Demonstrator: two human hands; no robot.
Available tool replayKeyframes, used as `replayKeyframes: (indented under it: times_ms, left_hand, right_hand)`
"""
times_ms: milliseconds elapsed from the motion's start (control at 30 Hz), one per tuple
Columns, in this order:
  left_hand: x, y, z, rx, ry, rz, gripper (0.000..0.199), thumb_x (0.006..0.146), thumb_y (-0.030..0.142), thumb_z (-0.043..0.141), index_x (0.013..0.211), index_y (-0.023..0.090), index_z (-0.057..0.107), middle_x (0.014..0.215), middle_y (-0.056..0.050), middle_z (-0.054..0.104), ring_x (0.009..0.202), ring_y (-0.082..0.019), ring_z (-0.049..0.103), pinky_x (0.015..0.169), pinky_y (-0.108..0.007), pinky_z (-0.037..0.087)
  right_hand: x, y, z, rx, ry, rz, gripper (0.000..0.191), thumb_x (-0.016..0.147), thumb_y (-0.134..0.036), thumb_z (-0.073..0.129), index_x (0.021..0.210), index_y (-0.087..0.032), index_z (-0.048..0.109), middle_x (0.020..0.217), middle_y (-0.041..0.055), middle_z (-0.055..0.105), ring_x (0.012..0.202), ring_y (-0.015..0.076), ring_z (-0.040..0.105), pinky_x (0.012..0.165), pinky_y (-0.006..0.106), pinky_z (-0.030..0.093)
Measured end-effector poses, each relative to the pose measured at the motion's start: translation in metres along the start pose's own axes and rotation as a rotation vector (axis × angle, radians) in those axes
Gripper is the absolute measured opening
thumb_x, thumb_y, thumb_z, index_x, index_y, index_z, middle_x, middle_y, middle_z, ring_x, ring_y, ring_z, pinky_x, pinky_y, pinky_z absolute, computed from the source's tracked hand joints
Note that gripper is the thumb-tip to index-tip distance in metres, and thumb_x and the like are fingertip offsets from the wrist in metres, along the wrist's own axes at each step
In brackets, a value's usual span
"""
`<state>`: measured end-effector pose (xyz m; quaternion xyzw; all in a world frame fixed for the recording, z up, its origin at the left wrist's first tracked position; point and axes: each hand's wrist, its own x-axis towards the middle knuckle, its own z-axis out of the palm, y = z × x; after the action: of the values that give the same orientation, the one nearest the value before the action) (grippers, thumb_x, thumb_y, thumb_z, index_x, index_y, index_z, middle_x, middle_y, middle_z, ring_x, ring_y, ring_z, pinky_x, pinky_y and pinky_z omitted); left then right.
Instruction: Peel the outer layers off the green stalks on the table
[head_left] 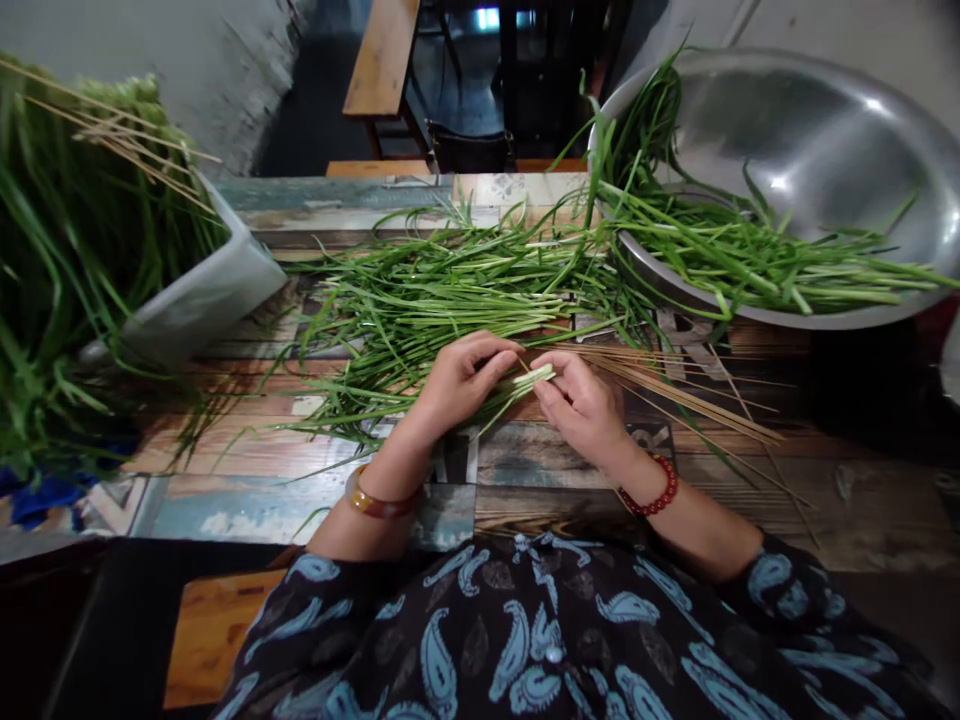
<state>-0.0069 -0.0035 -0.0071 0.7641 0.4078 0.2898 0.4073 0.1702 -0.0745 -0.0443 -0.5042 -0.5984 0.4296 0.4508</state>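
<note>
Just in front of me I hold a small bunch of garlic chives (534, 379), its pale cut ends side by side. My right hand (583, 402) is closed, with thumb and fingers pinching the bunch near those ends. My left hand (466, 378) is closed around the stems further down, thumb against forefinger. A thin brown stick shows between the two hands; its full length is hidden. Beyond both hands lies a pile of loose chives (457, 290). Several bamboo skewers (690, 398) fan out on the table to the right of my right hand.
On the right a large steel bowl (832, 130) holds more chives along its near side. A white plastic crate (217, 300) on the left is packed with chives, with skewers (120, 135) on top. The patterned wooden table (540, 460) carries everything; a bench (381, 60) stands beyond.
</note>
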Motion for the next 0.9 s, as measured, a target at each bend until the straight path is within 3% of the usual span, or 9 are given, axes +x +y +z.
replayKeyframes:
  times_ms: [100,333,467,567,667,800,900]
  left_hand:
    - [0.011,-0.004,-0.001,0.15,0.059,0.094,0.022,0.092,0.027,0.058,0.098,0.014,0.075,0.091,-0.008,0.072,0.084,-0.017,0.065,0.078,-0.028,0.049]
    - [0.045,-0.003,0.012,0.567,-0.152,0.257,0.023,0.087,0.028,0.065,0.102,0.014,0.075,0.096,-0.012,0.07,0.091,-0.023,0.062,0.082,-0.035,0.048]
    - [0.052,0.0,0.011,0.743,-0.189,0.27,0.02,0.087,0.024,0.06,0.076,0.014,0.073,0.085,-0.011,0.066,0.082,-0.022,0.059,0.08,-0.036,0.046]
    - [0.044,-0.001,-0.001,0.669,-0.093,0.264,0.021,0.086,0.017,0.054,0.071,0.015,0.068,0.085,-0.009,0.065,0.081,-0.019,0.058,0.079,-0.033,0.046]
    - [0.023,-0.005,-0.024,0.61,-0.032,0.188,0.016,0.083,0.013,0.052,0.075,0.015,0.065,0.083,-0.006,0.064,0.076,-0.016,0.057,0.071,-0.027,0.045]
    - [-0.012,-0.014,-0.056,0.813,-0.116,0.059,0.021,0.085,0.013,0.049,0.069,0.016,0.062,0.075,-0.005,0.058,0.066,-0.014,0.053,0.063,-0.026,0.04]
    - [-0.027,-0.016,-0.066,0.874,-0.146,0.014,0.017,0.088,0.019,0.054,0.079,0.016,0.068,0.087,-0.008,0.064,0.075,-0.018,0.059,0.069,-0.029,0.044]
  right_hand:
    - [-0.002,-0.007,0.0,-0.014,0.034,-0.043,0.02,0.097,-0.035,0.051,0.111,-0.021,0.053,0.065,-0.005,0.056,0.051,0.0093,0.05,0.051,0.023,0.039]
    - [-0.003,-0.021,-0.002,-0.124,0.114,-0.23,0.016,0.095,-0.027,0.053,0.109,-0.021,0.056,0.076,-0.0014,0.066,0.054,0.0094,0.055,0.056,0.023,0.042]
    - [0.0,-0.022,-0.004,-0.142,0.139,-0.241,0.016,0.094,-0.027,0.053,0.108,-0.021,0.058,0.07,-0.0026,0.065,0.055,0.0109,0.056,0.057,0.024,0.043]
    - [0.001,-0.021,-0.004,-0.143,0.157,-0.224,0.016,0.094,-0.029,0.054,0.106,-0.021,0.059,0.065,-0.0036,0.061,0.053,0.0112,0.053,0.056,0.024,0.041]
    - [0.001,-0.018,-0.003,-0.103,0.15,-0.209,0.017,0.094,-0.03,0.054,0.106,-0.02,0.059,0.064,-0.0039,0.059,0.051,0.0105,0.05,0.053,0.024,0.038]
    - [-0.001,-0.014,-0.001,-0.055,0.117,-0.184,0.016,0.095,-0.03,0.053,0.107,-0.021,0.058,0.059,-0.0063,0.053,0.049,0.0099,0.046,0.051,0.024,0.035]
    - [-0.002,-0.011,0.001,-0.008,0.1,-0.147,0.016,0.094,-0.03,0.054,0.106,-0.021,0.057,0.061,-0.0064,0.053,0.048,0.0092,0.046,0.051,0.023,0.035]
